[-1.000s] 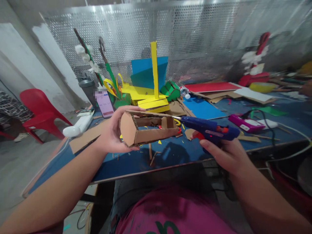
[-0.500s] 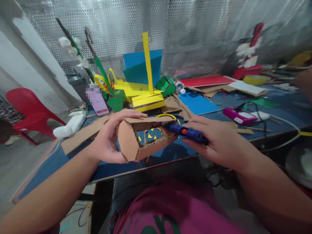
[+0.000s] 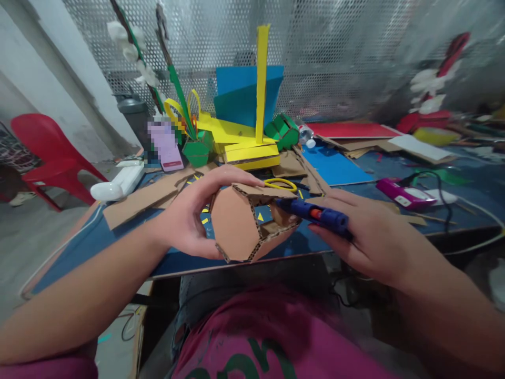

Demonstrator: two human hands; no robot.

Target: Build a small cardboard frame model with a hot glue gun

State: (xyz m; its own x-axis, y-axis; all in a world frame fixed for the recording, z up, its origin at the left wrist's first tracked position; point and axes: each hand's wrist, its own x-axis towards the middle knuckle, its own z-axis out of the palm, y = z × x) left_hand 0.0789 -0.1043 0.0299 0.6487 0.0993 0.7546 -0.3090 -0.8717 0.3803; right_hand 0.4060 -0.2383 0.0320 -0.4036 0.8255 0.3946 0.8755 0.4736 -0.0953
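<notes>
My left hand (image 3: 193, 216) wraps around a small cardboard box (image 3: 235, 223) with an eight-sided end panel and an open side. The end panel faces me, with the corrugated edges showing. In my right hand (image 3: 355, 231) is a blue glue gun (image 3: 321, 215) with an orange-red part in its body. Its front end reaches into the open side of the box, near the upper flap, and I cannot see whether the tip touches the cardboard. Yellow-handled scissors (image 3: 281, 184) seem to lie just behind the box, partly hidden.
Cardboard strips (image 3: 138, 200) and yellow scraps lie on the blue table (image 3: 165, 266). Behind stand a yellow paper model (image 3: 252, 152), green pots (image 3: 199, 150) and a phone (image 3: 168, 147). A purple power strip (image 3: 404, 193) with cables sits right, and a red chair (image 3: 55, 152) left.
The cardboard box has turned so that its end panel faces me more squarely. Both hands and the glue gun appear slightly further right, as the camera view has also shifted.
</notes>
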